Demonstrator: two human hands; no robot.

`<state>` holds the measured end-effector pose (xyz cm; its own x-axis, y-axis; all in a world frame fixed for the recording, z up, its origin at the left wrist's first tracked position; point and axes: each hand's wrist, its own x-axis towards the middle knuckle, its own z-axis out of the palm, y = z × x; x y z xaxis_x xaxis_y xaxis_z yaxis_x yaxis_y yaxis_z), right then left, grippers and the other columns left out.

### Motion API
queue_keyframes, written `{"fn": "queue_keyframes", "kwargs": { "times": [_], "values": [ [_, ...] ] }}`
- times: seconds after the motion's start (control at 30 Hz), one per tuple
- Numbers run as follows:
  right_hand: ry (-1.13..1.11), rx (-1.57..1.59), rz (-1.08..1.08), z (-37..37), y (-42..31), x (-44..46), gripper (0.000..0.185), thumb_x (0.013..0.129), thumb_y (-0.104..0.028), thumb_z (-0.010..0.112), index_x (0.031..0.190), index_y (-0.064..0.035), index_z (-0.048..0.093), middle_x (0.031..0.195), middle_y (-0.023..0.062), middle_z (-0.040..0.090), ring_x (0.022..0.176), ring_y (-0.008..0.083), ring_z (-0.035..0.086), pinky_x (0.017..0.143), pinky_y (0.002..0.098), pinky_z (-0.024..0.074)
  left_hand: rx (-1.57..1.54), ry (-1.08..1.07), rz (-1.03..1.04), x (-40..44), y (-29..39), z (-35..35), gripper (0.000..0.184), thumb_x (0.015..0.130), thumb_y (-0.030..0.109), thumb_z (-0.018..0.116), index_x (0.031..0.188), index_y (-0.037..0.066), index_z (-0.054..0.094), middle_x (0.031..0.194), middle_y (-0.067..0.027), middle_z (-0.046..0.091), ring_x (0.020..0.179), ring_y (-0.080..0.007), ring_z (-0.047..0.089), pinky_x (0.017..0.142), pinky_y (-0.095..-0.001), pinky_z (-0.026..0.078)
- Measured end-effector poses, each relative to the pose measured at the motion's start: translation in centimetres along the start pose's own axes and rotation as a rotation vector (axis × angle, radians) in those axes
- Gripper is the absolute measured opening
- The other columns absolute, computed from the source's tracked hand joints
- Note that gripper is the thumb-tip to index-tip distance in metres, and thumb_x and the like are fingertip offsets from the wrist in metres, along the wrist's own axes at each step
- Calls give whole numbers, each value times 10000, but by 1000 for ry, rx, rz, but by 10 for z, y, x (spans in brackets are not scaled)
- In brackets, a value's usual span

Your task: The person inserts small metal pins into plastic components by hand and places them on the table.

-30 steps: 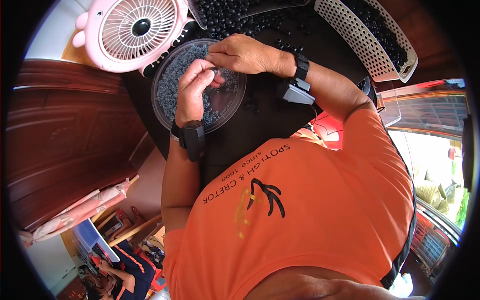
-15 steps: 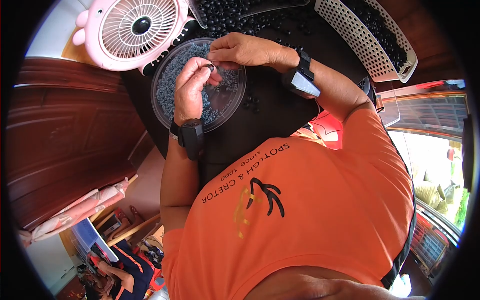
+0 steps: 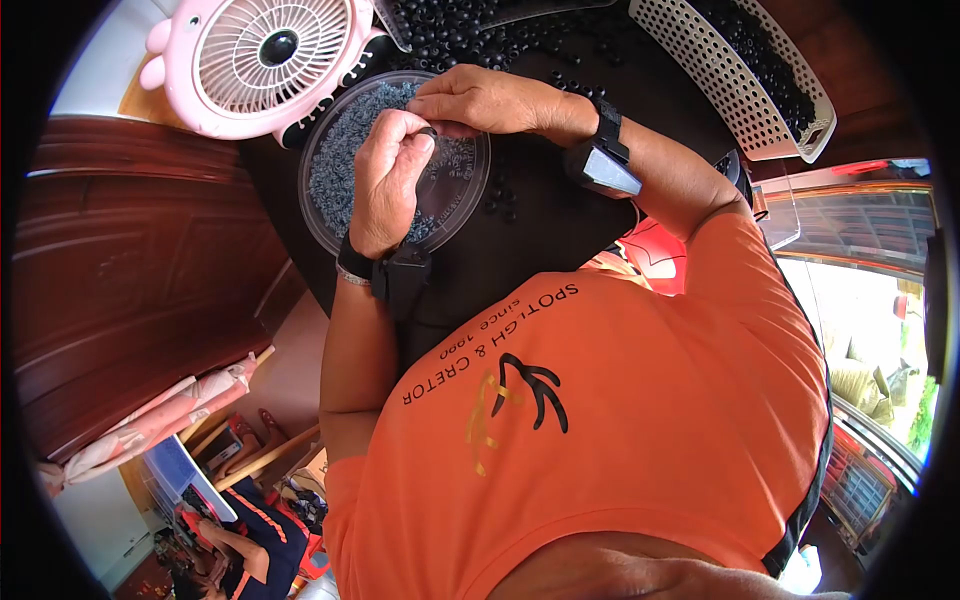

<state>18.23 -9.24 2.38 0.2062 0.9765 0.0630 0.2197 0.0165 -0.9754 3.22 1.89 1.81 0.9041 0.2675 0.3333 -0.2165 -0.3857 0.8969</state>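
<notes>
My left hand is closed, with a small black bead pinched between thumb and forefinger. Fingers bent together, my right hand meets it from the right; whatever lies between its fingertips is too small to make out. Both hands are over a round clear plastic container on the dark table. Many small blue-grey pieces fill its left and upper parts.
A pink fan stands left of the container. Loose black beads lie behind it beside a clear tray. A white perforated basket of black pieces is at upper right. Another person appears at lower left.
My left hand has turned slightly, and its wrist device has rotated. The fingertips of both hands have come closer together. My left hand still pinches the black bead.
</notes>
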Motion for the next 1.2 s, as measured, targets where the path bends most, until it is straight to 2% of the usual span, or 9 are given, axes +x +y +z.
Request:
{"fn": "queue_keyframes", "kwargs": {
  "times": [0.13,0.33,0.57,0.63,0.73,0.83,0.93,1.13,1.2],
  "values": [
    [28,-48,3,-2,3,1,302,942,-280,538,896,3,631,722,7,570,632,75,509,578,241,441,-137,-22,-147,-1,7,-1,144,900,154,516,886,18,561,767,-22,528,688,-94,485,674,-238,408],
    [91,0,20,6,-3,-2,259,962,-263,544,927,-17,614,734,-20,548,688,51,492,637,216,435,-607,0,-295,1,1,-7,173,898,180,483,907,22,552,763,-23,518,669,-125,523,635,-246,396],
    [179,-269,-243,-2,8,3,262,952,-260,568,950,0,603,795,4,580,762,66,526,689,239,460,-884,-16,-294,1,-8,-13,174,897,173,466,909,14,536,776,-39,511,651,-156,525,617,-257,390],
    [176,-160,-264,-4,13,6,271,958,-271,560,944,-5,608,770,0,574,736,63,519,671,237,454,-766,9,-263,0,-8,-12,178,899,174,474,926,13,544,820,-48,538,684,-153,541,633,-259,403],
    [99,15,-36,-5,5,4,285,965,-282,546,929,-6,612,729,-10,559,691,58,502,634,235,441,-552,95,-241,1,0,-5,184,902,172,488,954,9,557,902,-57,571,751,-144,562,663,-259,423],
    [94,-44,-17,-3,0,1,297,969,-288,537,909,-7,614,693,-20,537,647,58,477,596,233,422,-357,94,-227,1,0,-2,182,907,172,502,974,17,572,991,-60,583,847,-123,568,713,-259,436],
    [65,-119,-38,-4,5,3,319,951,-294,540,906,4,644,727,25,607,698,96,565,639,268,473,-162,33,-190,0,0,0,188,913,190,493,948,27,579,959,-71,585,841,-122,560,740,-257,418],
    [61,-203,-35,-1,4,2,332,940,-304,528,902,7,636,721,58,623,674,140,584,640,305,477,-264,-11,-228,0,-5,-3,161,912,174,497,928,32,570,765,-24,557,703,-101,543,672,-249,431],
    [66,-216,-67,1,0,-1,312,965,-283,506,903,4,611,716,31,577,671,107,535,635,277,460,-422,13,-277,0,-2,-3,170,912,179,488,926,27,564,758,-27,554,685,-102,535,655,-248,420]
  ]
}}
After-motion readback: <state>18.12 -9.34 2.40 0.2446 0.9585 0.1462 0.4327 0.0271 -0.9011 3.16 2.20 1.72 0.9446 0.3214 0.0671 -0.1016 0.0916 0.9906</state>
